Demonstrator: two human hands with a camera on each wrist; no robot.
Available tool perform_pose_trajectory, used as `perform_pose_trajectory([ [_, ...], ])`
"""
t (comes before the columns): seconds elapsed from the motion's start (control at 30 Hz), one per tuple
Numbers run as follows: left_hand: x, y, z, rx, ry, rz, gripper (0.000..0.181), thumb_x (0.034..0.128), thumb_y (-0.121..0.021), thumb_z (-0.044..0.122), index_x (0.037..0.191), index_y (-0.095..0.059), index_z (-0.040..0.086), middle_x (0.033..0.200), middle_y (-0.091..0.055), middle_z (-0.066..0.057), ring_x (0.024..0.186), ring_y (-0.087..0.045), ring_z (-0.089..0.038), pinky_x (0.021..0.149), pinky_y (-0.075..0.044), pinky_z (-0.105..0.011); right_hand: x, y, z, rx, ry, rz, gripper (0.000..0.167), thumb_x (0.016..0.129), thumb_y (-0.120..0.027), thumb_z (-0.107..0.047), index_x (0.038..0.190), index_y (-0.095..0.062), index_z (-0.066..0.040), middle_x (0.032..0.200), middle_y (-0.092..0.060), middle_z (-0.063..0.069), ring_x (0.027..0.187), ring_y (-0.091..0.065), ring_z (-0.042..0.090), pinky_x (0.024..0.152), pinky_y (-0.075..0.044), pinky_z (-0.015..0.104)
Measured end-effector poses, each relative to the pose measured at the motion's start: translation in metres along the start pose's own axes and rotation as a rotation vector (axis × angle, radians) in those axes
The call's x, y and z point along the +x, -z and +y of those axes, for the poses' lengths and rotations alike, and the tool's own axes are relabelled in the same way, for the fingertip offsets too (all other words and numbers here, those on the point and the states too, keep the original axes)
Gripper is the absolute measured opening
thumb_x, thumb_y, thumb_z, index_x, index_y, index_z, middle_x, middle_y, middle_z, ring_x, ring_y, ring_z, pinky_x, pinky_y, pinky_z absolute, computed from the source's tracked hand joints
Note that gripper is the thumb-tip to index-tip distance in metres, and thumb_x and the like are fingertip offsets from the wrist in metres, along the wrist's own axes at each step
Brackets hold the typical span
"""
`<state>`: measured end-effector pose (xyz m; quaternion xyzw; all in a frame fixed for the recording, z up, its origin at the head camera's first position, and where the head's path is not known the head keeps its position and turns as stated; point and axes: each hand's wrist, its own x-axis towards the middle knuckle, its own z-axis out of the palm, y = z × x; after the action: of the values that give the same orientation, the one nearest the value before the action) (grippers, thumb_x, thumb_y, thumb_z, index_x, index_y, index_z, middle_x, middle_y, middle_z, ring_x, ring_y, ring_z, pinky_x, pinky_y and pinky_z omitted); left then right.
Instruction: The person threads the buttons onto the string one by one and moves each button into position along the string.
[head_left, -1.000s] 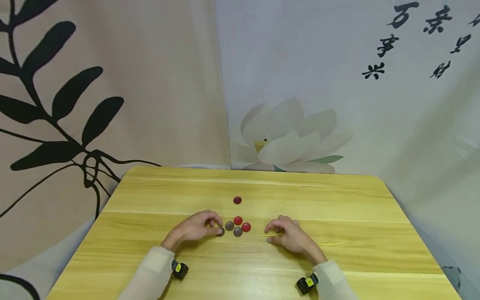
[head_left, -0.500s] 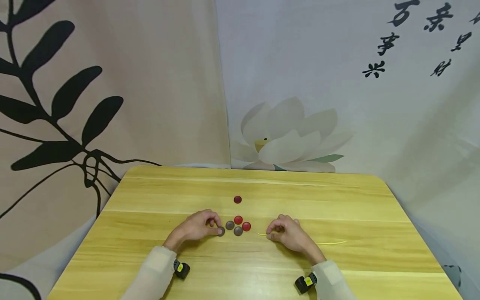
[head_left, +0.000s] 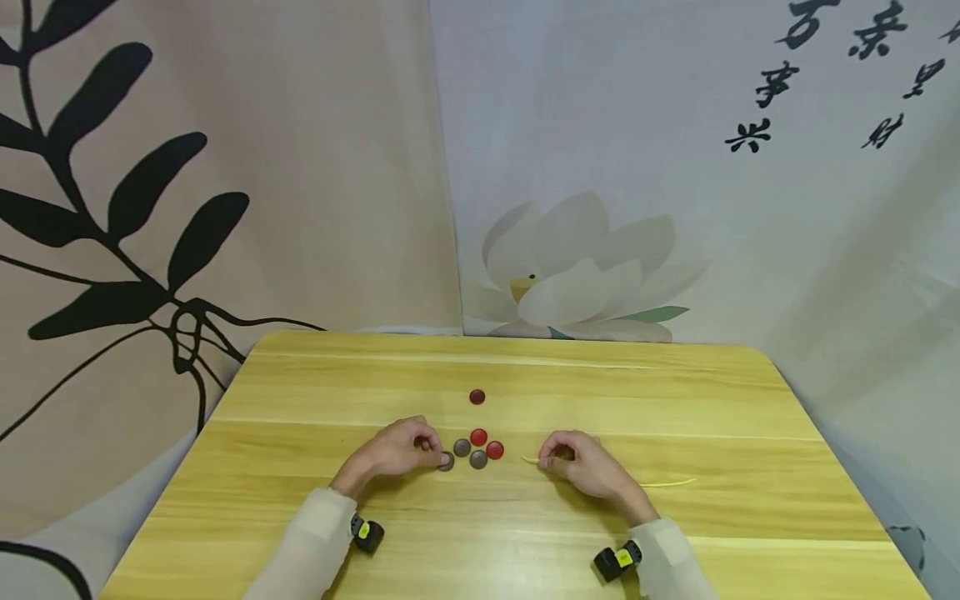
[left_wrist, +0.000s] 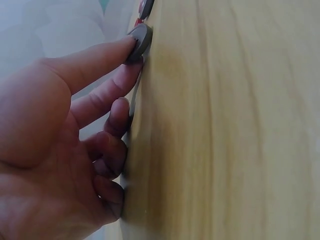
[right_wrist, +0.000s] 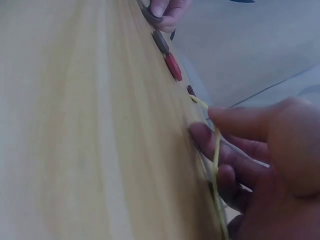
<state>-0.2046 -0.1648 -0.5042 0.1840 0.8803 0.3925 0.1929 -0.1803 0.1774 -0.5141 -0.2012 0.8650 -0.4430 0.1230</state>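
Observation:
My left hand point(head_left: 400, 447) pinches a grey-brown disc point(left_wrist: 142, 40) between thumb and index finger, low over the wood, with its other fingers curled. My right hand point(head_left: 588, 467) pinches a thin yellow string point(right_wrist: 217, 150) near one end between thumb and index finger. A short tip of the string sticks out past the fingertips toward the discs, and its tail point(head_left: 671, 483) trails to the right on the table. Between the hands lie two more grey discs point(head_left: 478, 459) and two red discs point(head_left: 495, 450) in a small cluster. Whether the discs have holes is too small to see.
A dark red disc point(head_left: 477, 397) lies apart, behind the cluster. The light wooden table point(head_left: 480, 533) ends at its back edge near a printed cloth point(head_left: 592, 167). Each wrist wears a small black camera point(head_left: 367, 535).
My right thumb and index finger have come together on the yellow string and lifted its near end slightly. The left hand has stayed almost still with its disc.

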Motion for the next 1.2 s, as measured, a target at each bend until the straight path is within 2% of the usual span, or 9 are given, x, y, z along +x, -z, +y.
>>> perform_pose_trajectory([
  [0.1,0.001,0.001,0.001,-0.013,0.0,-0.006,0.013,0.09,-0.074,0.028,0.079,-0.072,0.02,0.086,-0.053,0.0,0.081,-0.048,-0.018,0.071,-0.039,-0.033,0.0,0.004,0.003,0.111,-0.022,-0.022,0.004,0.095,-0.065,-0.014,0.094,-0.068,-0.011,0.089,-0.067,0.002,0.082,-0.058,0.015,0.075,-0.047,0.026],
  [0.17,0.002,0.001,0.001,-0.016,0.004,-0.007,0.013,0.0903,-0.073,0.027,0.08,-0.072,0.02,0.086,-0.053,0.0,0.081,-0.048,-0.018,0.072,-0.039,-0.033,0.001,0.007,0.005,0.172,-0.04,-0.033,0.004,0.095,-0.065,-0.01,0.095,-0.067,-0.007,0.089,-0.069,0.007,0.082,-0.061,0.016,0.075,-0.048,0.024],
  [0.3,0.003,0.002,0.003,-0.015,0.006,0.001,0.011,0.0903,-0.073,0.026,0.081,-0.071,0.02,0.086,-0.053,-0.001,0.081,-0.049,-0.018,0.071,-0.039,-0.034,0.003,0.01,0.006,0.232,-0.06,-0.047,0.011,0.096,-0.061,-0.004,0.104,-0.068,0.0,0.091,-0.073,0.011,0.087,-0.068,0.018,0.078,-0.05,0.022],
  [0.4,0.004,0.002,0.004,-0.025,0.01,0.002,0.01,0.0906,-0.073,0.025,0.082,-0.071,0.02,0.087,-0.054,-0.001,0.082,-0.049,-0.019,0.072,-0.039,-0.034,0.003,0.01,0.005,0.225,-0.075,-0.038,0.017,0.097,-0.06,-0.005,0.11,-0.07,0.0,0.092,-0.074,0.009,0.09,-0.069,0.018,0.08,-0.051,0.022],
  [0.53,0.005,0.001,0.004,-0.053,0.003,-0.015,0.009,0.0917,-0.071,0.023,0.084,-0.071,0.018,0.087,-0.056,-0.001,0.083,-0.049,-0.02,0.073,-0.039,-0.036,0.001,0.009,0.004,0.215,-0.118,-0.011,0.017,0.097,-0.061,-0.008,0.108,-0.073,-0.002,0.091,-0.075,0.008,0.092,-0.069,0.019,0.082,-0.05,0.023],
  [0.77,0.004,-0.001,0.004,-0.091,0.005,-0.022,0.012,0.0924,-0.071,0.023,0.084,-0.071,0.015,0.083,-0.059,0.0,0.081,-0.05,-0.019,0.072,-0.039,-0.035,-0.003,0.006,0.002,0.286,-0.16,0.003,0.017,0.096,-0.059,-0.004,0.106,-0.073,0.0,0.095,-0.076,0.011,0.095,-0.071,0.021,0.082,-0.052,0.02],
  [0.97,0.005,0.005,0.005,-0.108,0.01,-0.019,0.012,0.0934,-0.069,0.022,0.085,-0.071,0.014,0.083,-0.062,0.001,0.08,-0.051,-0.018,0.072,-0.04,-0.035,0.001,0.006,-0.002,0.36,-0.189,0.049,0.019,0.093,-0.065,-0.003,0.109,-0.07,0.004,0.098,-0.075,0.014,0.094,-0.072,0.024,0.079,-0.054,0.023],
  [1.07,0.003,0.009,0.007,-0.113,0.023,0.005,0.012,0.0939,-0.068,0.021,0.086,-0.072,0.013,0.086,-0.065,0.002,0.081,-0.052,-0.018,0.072,-0.041,-0.034,0.002,0.006,-0.006,0.368,-0.195,0.071,0.02,0.091,-0.068,-0.004,0.108,-0.07,0.005,0.098,-0.075,0.015,0.093,-0.073,0.025,0.079,-0.053,0.023],
  [1.2,0.002,0.012,0.011,-0.137,0.064,0.078,0.012,0.0945,-0.066,0.019,0.088,-0.072,0.011,0.087,-0.065,-0.001,0.081,-0.053,-0.018,0.071,-0.043,-0.032,0.004,0.004,-0.009,0.359,-0.215,0.104,0.018,0.09,-0.069,-0.008,0.104,-0.073,0.003,0.096,-0.075,0.014,0.092,-0.073,0.024,0.08,-0.052,0.027],
])
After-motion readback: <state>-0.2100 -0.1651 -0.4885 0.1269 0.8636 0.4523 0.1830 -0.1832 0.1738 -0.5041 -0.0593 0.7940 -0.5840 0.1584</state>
